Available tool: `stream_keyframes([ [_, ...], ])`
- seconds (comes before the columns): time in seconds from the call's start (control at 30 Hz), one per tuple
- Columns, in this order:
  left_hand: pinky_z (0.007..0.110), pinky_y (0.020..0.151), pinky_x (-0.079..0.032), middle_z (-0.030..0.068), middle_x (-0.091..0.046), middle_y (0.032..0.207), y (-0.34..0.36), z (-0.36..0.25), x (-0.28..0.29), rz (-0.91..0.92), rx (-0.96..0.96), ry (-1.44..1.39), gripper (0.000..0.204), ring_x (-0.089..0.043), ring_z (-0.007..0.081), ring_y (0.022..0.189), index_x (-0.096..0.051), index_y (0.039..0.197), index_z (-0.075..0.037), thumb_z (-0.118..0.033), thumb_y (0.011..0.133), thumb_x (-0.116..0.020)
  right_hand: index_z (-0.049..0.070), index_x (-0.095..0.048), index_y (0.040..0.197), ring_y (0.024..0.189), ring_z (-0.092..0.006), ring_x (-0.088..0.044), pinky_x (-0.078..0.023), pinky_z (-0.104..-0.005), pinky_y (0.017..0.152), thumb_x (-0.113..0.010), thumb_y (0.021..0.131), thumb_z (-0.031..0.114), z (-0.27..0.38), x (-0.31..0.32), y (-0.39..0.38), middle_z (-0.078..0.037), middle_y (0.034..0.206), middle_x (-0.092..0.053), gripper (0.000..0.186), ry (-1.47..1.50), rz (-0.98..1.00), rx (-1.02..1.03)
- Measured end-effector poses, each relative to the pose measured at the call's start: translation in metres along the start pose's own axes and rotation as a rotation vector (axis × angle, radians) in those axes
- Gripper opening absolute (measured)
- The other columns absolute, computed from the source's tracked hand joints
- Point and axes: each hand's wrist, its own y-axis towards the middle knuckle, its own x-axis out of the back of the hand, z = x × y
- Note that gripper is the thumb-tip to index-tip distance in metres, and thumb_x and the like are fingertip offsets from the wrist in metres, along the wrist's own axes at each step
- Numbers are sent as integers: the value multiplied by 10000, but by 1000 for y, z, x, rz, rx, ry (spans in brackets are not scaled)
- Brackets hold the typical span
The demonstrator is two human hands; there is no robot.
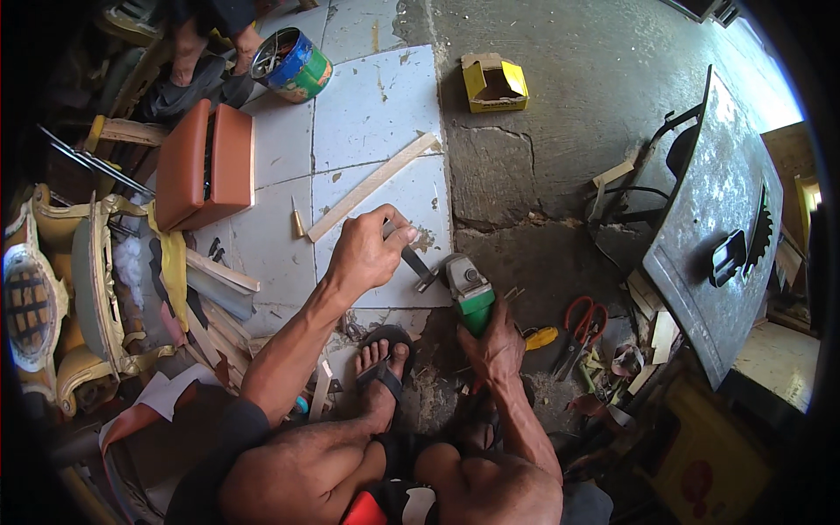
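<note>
Fingers closed, my left hand (372, 249) grips a narrow dark metal tool (413, 260). Its lower end, with a bright metal edge, points down and right, close to the grinder head; whether they touch I cannot tell. My right hand (494, 350) is wrapped round the green body of an angle grinder (472, 297), whose grey metal head points away from me. A pale wooden strip (372, 186) lies slantwise on the tiles beyond my left hand. Beside its near end is a pointed tool with a wooden handle (298, 224).
Red-handled scissors (581, 331) and a yellow-handled tool (541, 338) lie right of my right hand. A metal saw table (713, 236) with a toothed blade stands at right. Reddish-brown upholstered pieces (229, 162), a tin (293, 68) and a yellow box (494, 86) stand farther off. Another person's feet (188, 57) show far left.
</note>
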Motion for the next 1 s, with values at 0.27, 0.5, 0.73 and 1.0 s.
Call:
stream_keyframes([
  [0.27,336,689,-634,141,-774,883,14,27,2,7,69,-160,251,-747,182,786,-680,947,36,-209,993,-709,52,-335,1543,1115,-494,-665,-547,-558,916,-778,823,357,-4,0,-1,-301,1308,-618,898,-25,19,10],
  [0.5,348,732,-656,146,-775,906,17,29,4,39,144,-170,245,-758,202,831,-672,955,34,-205,1000,-698,46,-404,1506,1145,-478,-664,-548,-547,929,-781,821,352,-2,-1,1,-290,1295,-646,839,-1,-15,18],
  [0.73,327,578,-525,125,-749,759,8,14,7,18,102,-53,234,-667,130,624,-713,933,-5,-236,959,-735,52,-401,1513,1124,-477,-675,-558,-538,907,-775,831,348,8,1,3,-276,1305,-647,833,-60,-21,50],
  [1.0,360,521,-466,109,-616,555,-9,-7,5,36,-3,-26,223,-586,155,478,-710,977,-19,-241,966,-729,70,-380,1524,1117,-478,-676,-557,-554,889,-778,828,339,9,3,5,-274,1298,-643,846,-72,3,47],
])
